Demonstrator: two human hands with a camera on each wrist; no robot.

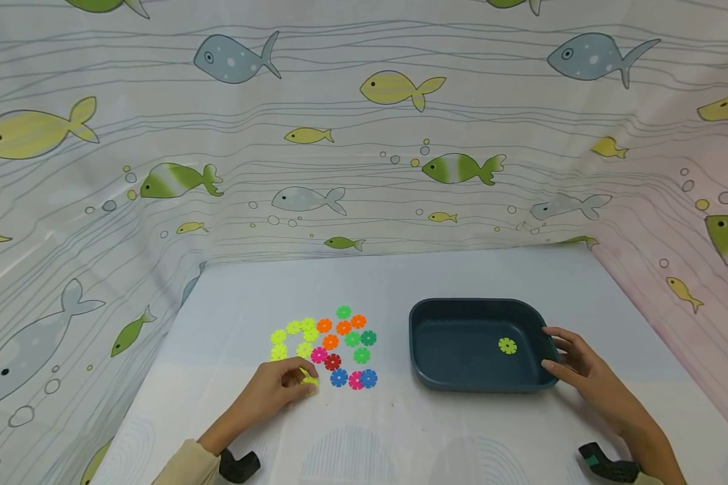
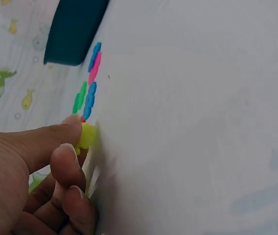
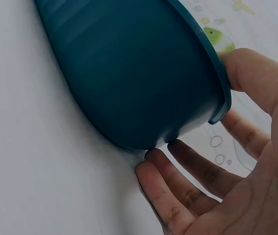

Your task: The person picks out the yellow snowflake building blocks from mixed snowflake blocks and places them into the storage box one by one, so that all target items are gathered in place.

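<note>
Thumb and fingertips of my left hand [image 1: 267, 396] pinch a yellow notched plastic disc [image 2: 87, 136] just above or at the table; I cannot tell whether it touches. Beyond that hand lies a loose group of similar discs: yellow, orange [image 1: 344, 328], green [image 1: 362, 355], pink, red [image 1: 332, 362] and blue [image 1: 338, 378]. My right hand [image 1: 591, 374] grips the right end of a dark teal tray [image 1: 485, 386], thumb at the rim and other fingers against its outer wall [image 3: 144, 88]. One yellow-green disc [image 1: 507, 346] lies flat inside the tray.
A white table [image 1: 388, 444] with faint printed patterns bears everything. Fish-printed sheeting [image 1: 352, 155] rises behind it and at both sides. Each wrist carries a black device, such as the left one [image 1: 239, 466].
</note>
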